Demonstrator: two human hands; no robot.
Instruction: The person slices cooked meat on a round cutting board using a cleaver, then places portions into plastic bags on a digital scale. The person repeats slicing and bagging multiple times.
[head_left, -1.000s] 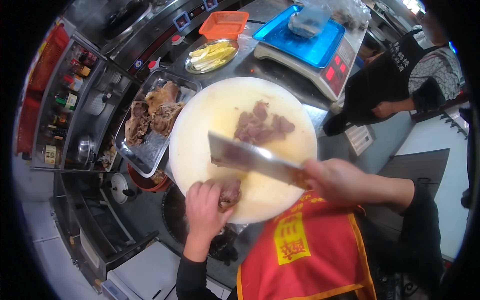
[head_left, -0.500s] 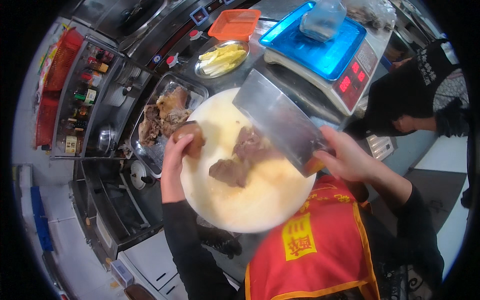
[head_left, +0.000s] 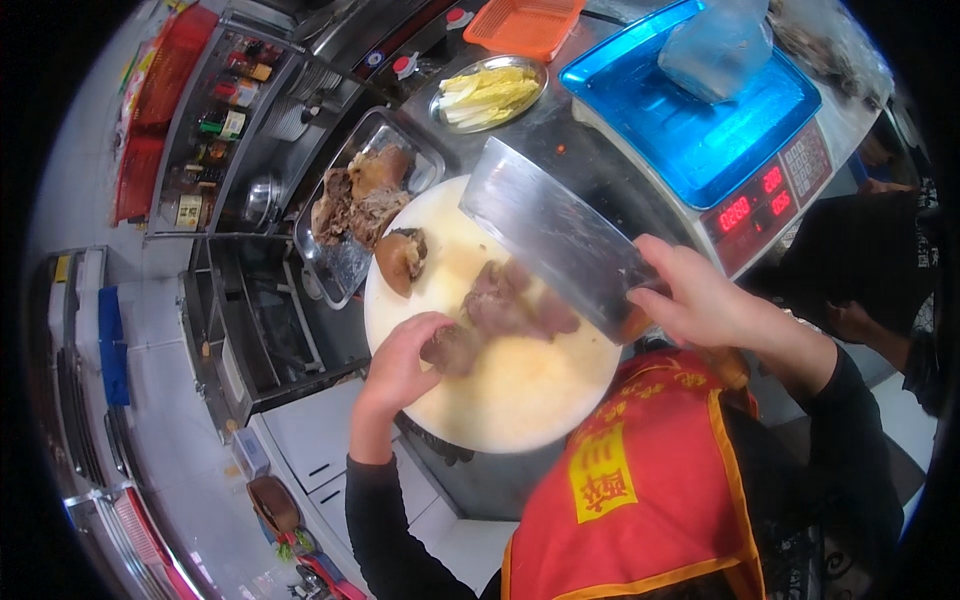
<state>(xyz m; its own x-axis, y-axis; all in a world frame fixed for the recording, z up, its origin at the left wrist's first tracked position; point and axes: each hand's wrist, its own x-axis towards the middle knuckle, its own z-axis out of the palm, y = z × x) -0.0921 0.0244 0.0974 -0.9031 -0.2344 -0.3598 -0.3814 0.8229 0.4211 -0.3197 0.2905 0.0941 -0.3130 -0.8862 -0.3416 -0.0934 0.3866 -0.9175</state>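
White round board (head_left: 500, 420) on the steel surface (head_left: 550, 140); sliced meat (head_left: 498, 302) sits mid-board. Right hand (head_left: 690, 300) closed on the cleaver (head_left: 555, 235) handle, blade tilted over the board's far right edge. Left hand (head_left: 398, 370) curls, thumb and fingers partly apart, at a grey-brown meat piece (head_left: 452, 350) near the board's left edge; firm grip or just contact, can't tell. Brown skin-on chunk (head_left: 400, 262) by the board's far left edge. Past that edge: metal tray (head_left: 428, 160) with big cooked chunks (head_left: 375, 185). Oval plate of pale yellow leaves (head_left: 490, 95) beyond the board's far edge, orange basket (head_left: 530, 25) behind it.

Writing: red apron (head_left: 620, 530) carries yellow characters plus dark ones on a yellow patch (head_left: 603, 470). Scale (head_left: 750, 235) by the surface's right edge shows lit red digits; blue pan on top, clear bag in it. Shelf bottles (head_left: 232, 122) have labels, too small to read.
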